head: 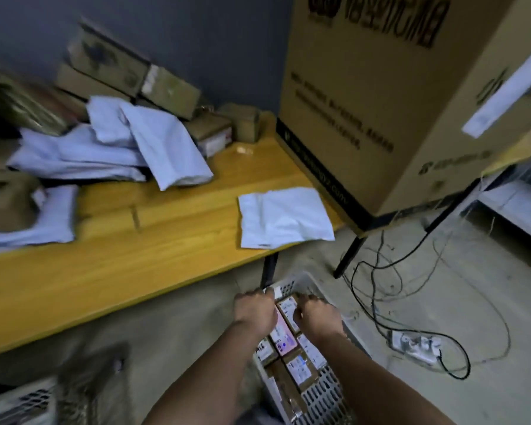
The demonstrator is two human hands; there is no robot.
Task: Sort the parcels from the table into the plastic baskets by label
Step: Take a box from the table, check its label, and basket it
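Observation:
A white plastic basket (322,394) stands on the floor below the table edge, with several labelled cardboard parcels (301,368) packed in it. My left hand (253,311) and my right hand (318,317) are both down at the basket's far end, fingers curled. Between them sits a small parcel with a white label (288,309), which both hands seem to hold; the fingertips are hidden. On the wooden table (154,250) a white mailer bag (284,220) lies near the edge. More white bags (147,142) and brown boxes (111,65) are piled at the back left.
A tall cardboard carton (380,96) fills the table's right end. Loose cables and a power strip (417,345) lie on the floor to the right of the basket. Another white basket (22,403) shows at the bottom left. Black table legs (350,256) stand behind the basket.

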